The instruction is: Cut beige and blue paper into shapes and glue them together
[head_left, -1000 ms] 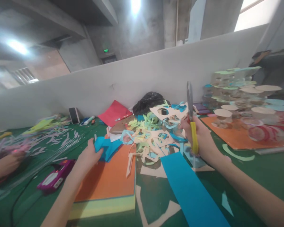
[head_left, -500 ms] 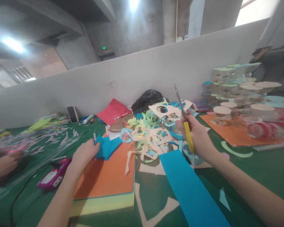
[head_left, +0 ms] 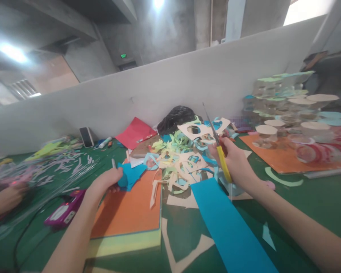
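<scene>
My left hand point(head_left: 104, 184) is closed on a crumpled piece of blue paper point(head_left: 130, 175) above a stack of orange and yellow sheets point(head_left: 127, 214). My right hand point(head_left: 235, 163) grips yellow-handled scissors point(head_left: 218, 146), blades pointing up and tilted left, over a pile of cut paper scraps point(head_left: 184, 159). A long blue paper strip point(head_left: 227, 227) lies on the green table in front of my right arm.
A white partition runs along the table's back. A phone point(head_left: 85, 136), red paper point(head_left: 135, 133) and a black bag point(head_left: 176, 118) lie near it. Paper-topped clear cups point(head_left: 287, 113) stand at right on an orange sheet. Another person's hand point(head_left: 2, 199) and a purple device point(head_left: 65, 210) are at left.
The scissors have tilted further left and dropped a little with my right hand. My left hand has lifted the blue paper slightly and turned it.
</scene>
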A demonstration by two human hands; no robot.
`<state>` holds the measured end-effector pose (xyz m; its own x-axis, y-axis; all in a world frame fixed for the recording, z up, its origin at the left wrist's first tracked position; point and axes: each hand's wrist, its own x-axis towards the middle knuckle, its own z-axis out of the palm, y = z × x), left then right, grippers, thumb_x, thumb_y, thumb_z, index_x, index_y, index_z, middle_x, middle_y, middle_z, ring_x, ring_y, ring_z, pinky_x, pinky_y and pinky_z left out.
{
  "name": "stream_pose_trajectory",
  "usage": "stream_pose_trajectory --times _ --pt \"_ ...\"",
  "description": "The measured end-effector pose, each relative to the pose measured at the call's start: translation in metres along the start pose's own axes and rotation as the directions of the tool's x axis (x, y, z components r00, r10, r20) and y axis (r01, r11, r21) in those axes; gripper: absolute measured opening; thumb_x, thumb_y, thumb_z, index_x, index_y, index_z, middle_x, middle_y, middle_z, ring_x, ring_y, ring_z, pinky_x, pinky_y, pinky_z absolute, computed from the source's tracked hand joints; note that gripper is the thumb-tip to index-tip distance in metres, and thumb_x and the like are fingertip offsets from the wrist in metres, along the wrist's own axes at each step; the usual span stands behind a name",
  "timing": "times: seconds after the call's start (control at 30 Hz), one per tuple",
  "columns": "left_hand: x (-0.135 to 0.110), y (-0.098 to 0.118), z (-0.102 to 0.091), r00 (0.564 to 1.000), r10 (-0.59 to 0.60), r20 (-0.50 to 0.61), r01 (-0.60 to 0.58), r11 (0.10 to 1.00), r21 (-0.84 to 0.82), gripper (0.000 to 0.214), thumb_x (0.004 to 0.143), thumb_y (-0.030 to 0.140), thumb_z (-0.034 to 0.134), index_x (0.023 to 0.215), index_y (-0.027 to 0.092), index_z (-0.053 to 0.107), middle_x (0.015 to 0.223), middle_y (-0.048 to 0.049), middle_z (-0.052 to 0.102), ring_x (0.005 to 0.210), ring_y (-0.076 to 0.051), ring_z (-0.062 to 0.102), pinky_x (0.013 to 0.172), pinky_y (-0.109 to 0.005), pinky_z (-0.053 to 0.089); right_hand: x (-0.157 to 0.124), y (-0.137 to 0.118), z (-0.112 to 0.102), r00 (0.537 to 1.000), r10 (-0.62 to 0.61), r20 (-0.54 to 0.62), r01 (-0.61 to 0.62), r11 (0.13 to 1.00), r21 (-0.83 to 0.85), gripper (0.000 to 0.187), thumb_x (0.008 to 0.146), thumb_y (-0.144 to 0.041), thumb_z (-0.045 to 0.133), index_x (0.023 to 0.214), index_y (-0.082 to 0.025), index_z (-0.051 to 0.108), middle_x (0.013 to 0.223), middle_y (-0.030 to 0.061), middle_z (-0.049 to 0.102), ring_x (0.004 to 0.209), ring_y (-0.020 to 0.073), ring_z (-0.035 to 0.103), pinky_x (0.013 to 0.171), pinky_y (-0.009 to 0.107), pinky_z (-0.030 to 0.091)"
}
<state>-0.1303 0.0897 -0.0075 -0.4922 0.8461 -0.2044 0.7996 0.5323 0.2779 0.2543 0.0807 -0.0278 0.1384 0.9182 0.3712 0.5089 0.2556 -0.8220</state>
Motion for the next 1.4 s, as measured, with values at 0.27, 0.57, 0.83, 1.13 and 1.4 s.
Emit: stream_pose_trajectory --times 0.27,0.57,0.83,1.13,1.4 --pt "-0.008 0.019 0.004 0.997 -0.036 -0.068 0.049 0.981 0.188 0.058 0.090 0.047 0.029 0.056 0.013 0.061 0.054 -0.0147 0.062 0.067 -0.032 0.066 0.071 -0.041 0.049 0.001 0.000 0.001 0.999 0.024 0.031 -0.025 0.999 0.032 0.036 0.079 -0.059 0.058 0.082 -0.024 0.050 0.077 0.0036 0.066 0.068 0.0228 0.059 0.060 0.031 0.041" --pt "-0.144 0.075 0.004 0.927 0.335 -0.168 -0.194 0.813 0.549 0.053 0.091 0.049 0.032 0.110 0.017 0.069 0.087 -0.0204 0.068 0.079 -0.039 0.065 0.070 -0.049 0.048 0.000 -0.002 0.001 0.997 0.029 0.069 -0.032 0.999 0.036 0.037 0.081 -0.060 0.055 0.084 -0.023 0.052 0.081 0.0036 0.066 0.069 0.0211 0.058 0.059 0.030 0.040" --pt "-0.177 0.125 0.084 0.382 0.899 0.215 -0.924 0.363 0.122 0.077 0.080 0.061 0.061 0.144 0.024 0.041 0.150 -0.0171 0.042 0.139 -0.040 0.035 0.104 -0.052 0.039 0.003 0.002 0.002 0.999 0.041 0.035 -0.045 0.991 0.127 0.043 0.080 -0.065 0.056 0.074 -0.024 0.044 0.070 0.0002 0.061 0.065 0.0182 0.054 0.059 0.029 0.040" --pt "-0.129 0.148 0.105 0.467 0.862 0.198 -0.867 0.490 -0.087 0.054 0.086 0.033 0.061 0.135 0.018 0.044 0.129 -0.0149 0.060 0.115 -0.031 0.057 0.092 -0.044 0.047 0.005 0.002 0.000 0.998 0.050 0.030 -0.053 0.991 0.126 0.040 0.083 -0.062 0.053 0.076 -0.024 0.047 0.071 0.0000 0.063 0.068 0.0194 0.057 0.060 0.029 0.042" --pt "-0.096 0.135 0.059 0.680 0.728 -0.089 -0.651 0.542 -0.532 0.037 0.080 0.043 0.065 0.110 0.022 0.065 0.111 -0.0057 0.069 0.101 -0.024 0.063 0.088 -0.035 0.051 0.005 -0.002 0.000 0.980 0.132 0.152 -0.172 0.942 0.289 0.041 0.082 -0.064 0.053 0.081 -0.022 0.052 0.067 -0.0023 0.056 0.057 0.0141 0.050 0.052 0.026 0.040"
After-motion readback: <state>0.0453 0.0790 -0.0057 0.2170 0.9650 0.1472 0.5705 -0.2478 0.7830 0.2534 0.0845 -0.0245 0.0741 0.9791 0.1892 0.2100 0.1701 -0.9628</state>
